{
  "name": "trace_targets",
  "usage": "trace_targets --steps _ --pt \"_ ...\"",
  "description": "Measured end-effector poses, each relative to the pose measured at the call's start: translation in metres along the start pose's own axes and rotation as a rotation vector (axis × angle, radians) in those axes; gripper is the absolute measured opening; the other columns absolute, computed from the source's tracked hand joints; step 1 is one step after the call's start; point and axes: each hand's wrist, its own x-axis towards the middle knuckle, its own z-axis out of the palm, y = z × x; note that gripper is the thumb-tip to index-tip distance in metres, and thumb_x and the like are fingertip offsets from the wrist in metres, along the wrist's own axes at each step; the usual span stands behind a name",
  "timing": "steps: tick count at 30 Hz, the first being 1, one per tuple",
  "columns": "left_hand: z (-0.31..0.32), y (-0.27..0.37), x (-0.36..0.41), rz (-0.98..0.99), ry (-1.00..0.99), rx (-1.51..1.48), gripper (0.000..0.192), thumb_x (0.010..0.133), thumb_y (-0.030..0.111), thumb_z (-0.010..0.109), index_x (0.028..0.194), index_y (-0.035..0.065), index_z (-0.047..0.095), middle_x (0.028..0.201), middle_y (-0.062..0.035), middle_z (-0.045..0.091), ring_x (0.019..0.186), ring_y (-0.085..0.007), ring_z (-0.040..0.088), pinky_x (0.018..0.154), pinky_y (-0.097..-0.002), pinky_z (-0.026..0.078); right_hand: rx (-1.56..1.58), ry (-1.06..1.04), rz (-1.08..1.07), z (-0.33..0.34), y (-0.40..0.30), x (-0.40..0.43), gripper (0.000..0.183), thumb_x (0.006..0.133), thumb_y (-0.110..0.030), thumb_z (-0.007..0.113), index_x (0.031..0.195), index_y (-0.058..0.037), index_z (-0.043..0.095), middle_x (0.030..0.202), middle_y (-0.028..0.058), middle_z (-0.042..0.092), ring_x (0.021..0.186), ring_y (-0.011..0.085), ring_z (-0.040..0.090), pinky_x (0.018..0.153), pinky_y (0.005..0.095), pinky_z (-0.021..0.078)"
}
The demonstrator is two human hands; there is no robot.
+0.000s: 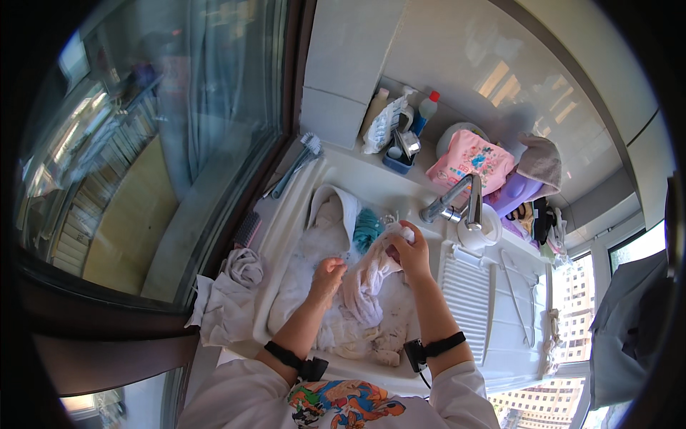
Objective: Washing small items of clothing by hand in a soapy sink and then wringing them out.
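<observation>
My right hand (411,251) grips the upper end of a wet, pale pink towel-like cloth (365,292), whose lower part hangs into the white laundry sink (266,300). To the left of this cloth is my left hand (327,279), fingers curled; whether they pinch anything is hidden. Foamy water and soaked white fabric (337,338) lie beneath both hands. Behind them, a white plastic tub (351,206) leans on its side with cloth inside. Beside it is a bunched teal item (367,230), perhaps mesh or cloth.
A chrome faucet (455,195) rises behind my right hand, near a white container (479,230). The ribbed washboard (465,300) and a wire hanger (517,300) lie right. Wrung cloths (230,300) sit left. A brush (297,166), bottles (427,110) and a pink detergent bag (471,161) line the back.
</observation>
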Motion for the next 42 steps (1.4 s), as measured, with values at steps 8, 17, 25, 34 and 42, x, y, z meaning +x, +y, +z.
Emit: trace_targets --steps 8,17,25,34,42 --pt "0.006 -0.043 0.008 -0.173 -0.523 -1.049 0.041 0.089 0.038 0.047 0.106 0.0014 0.045 0.094 -0.0153 0.051 0.083 -0.0291 0.054 0.076 -0.0475 0.047 -0.645 -0.26 -0.516 0.073 0.036 -0.1 0.022 0.064 -0.019 0.072 0.07 -0.0047 0.057 0.077 0.0097 0.058 0.076 0.0306 0.055 0.069 0.0378 0.0444" --pt "0.016 -0.025 -0.007 -0.379 -0.187 -0.533 0.027 0.091 0.03 0.044 0.092 0.0035 0.05 0.079 -0.0104 0.053 0.067 -0.0247 0.054 0.059 -0.0402 0.048 -0.703 0.036 -0.174 0.04 0.087 -0.048 0.022 0.065 -0.02 0.063 0.077 -0.0016 0.058 0.078 0.0192 0.06 0.074 0.0373 0.057 0.066 0.0405 0.046" --pt "-0.004 -0.084 0.016 0.001 -0.492 -1.11 0.021 0.089 0.026 0.041 0.092 0.0077 0.052 0.085 -0.0084 0.053 0.077 -0.0239 0.054 0.07 -0.0372 0.045 -0.784 -0.226 -0.186 0.073 0.052 -0.082 0.028 0.067 -0.03 0.063 0.077 -0.004 0.058 0.076 0.0169 0.06 0.074 0.0372 0.057 0.067 0.0425 0.0448" --pt "0.011 -0.015 0.001 -0.414 -0.065 -0.674 0.023 0.089 0.023 0.04 0.096 0.004 0.05 0.089 -0.009 0.055 0.075 -0.0214 0.055 0.057 -0.0364 0.048 -0.856 0.061 -0.229 0.042 0.065 -0.049 0.022 0.066 -0.022 0.066 0.07 -0.0041 0.054 0.075 0.0149 0.059 0.07 0.0306 0.057 0.064 0.0381 0.0449" --pt "0.011 0.022 -0.014 -0.127 -0.073 -0.32 0.042 0.081 0.042 0.059 0.109 0.0123 0.054 0.105 -0.0003 0.056 0.093 -0.0137 0.051 0.076 -0.0289 0.038 -0.879 -0.373 -0.197 -0.012 0.058 -0.062 0.043 0.063 -0.025 0.065 0.1 -0.0039 0.058 0.084 0.0154 0.06 0.083 0.0304 0.056 0.071 0.0391 0.0443"
